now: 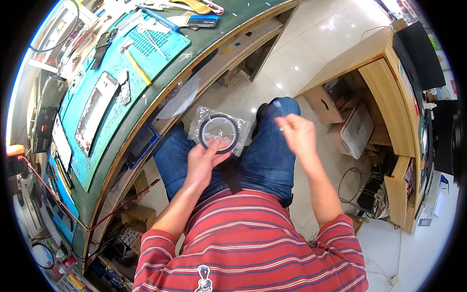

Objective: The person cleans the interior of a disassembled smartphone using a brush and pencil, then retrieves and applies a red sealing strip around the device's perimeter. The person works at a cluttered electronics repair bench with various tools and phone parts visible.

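Note:
Over my lap, my left hand (204,163) pinches the lower edge of a roll of black tape (236,132). The roll is a thin dark ring, with a clear crinkled plastic bag (244,127) around and behind it. My thumb lies on top at the ring's near side. To the right, above my thigh, my right hand (297,134) is raised apart from the roll. Its thumb and forefinger are closed together, and a tiny pale spot shows at the tips, too small to name.
A curved green workbench (182,61) runs along the left, bearing a teal mat (109,63), a yellow-handled hammer (138,68), an opened phone-like housing (97,109) and tweezers. At right stand a wooden desk (396,107) and a lidded plastic bin (357,130). Cables lie on the floor.

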Tool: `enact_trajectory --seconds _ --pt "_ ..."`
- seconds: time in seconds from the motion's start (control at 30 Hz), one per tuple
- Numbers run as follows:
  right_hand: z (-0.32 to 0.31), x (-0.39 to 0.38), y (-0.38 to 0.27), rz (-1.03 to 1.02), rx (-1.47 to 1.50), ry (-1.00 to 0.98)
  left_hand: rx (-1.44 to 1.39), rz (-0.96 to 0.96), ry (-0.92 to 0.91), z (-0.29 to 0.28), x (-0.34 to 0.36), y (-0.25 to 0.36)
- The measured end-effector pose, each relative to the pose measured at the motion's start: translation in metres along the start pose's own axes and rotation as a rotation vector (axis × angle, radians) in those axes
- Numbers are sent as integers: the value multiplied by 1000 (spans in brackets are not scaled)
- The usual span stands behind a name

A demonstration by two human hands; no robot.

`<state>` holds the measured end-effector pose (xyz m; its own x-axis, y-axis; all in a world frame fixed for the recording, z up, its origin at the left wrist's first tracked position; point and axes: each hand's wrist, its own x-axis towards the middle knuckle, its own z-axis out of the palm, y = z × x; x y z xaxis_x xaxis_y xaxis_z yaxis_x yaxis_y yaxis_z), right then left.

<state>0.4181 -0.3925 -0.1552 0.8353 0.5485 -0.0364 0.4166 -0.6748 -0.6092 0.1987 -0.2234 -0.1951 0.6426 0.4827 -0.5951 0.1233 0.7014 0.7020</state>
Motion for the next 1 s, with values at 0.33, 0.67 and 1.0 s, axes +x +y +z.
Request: enact_trajectory --seconds 0.33,0.67,1.0 --pt "25 -3 -3 167 718 -570 -102 -70 -130 1 -2 14" --pt "56 -33 -9 324 1012 -559 421 144 170 10 -15 -9" --pt "55 -31 -30 275 1124 -677 1055 872 -87 11 -9 -2"
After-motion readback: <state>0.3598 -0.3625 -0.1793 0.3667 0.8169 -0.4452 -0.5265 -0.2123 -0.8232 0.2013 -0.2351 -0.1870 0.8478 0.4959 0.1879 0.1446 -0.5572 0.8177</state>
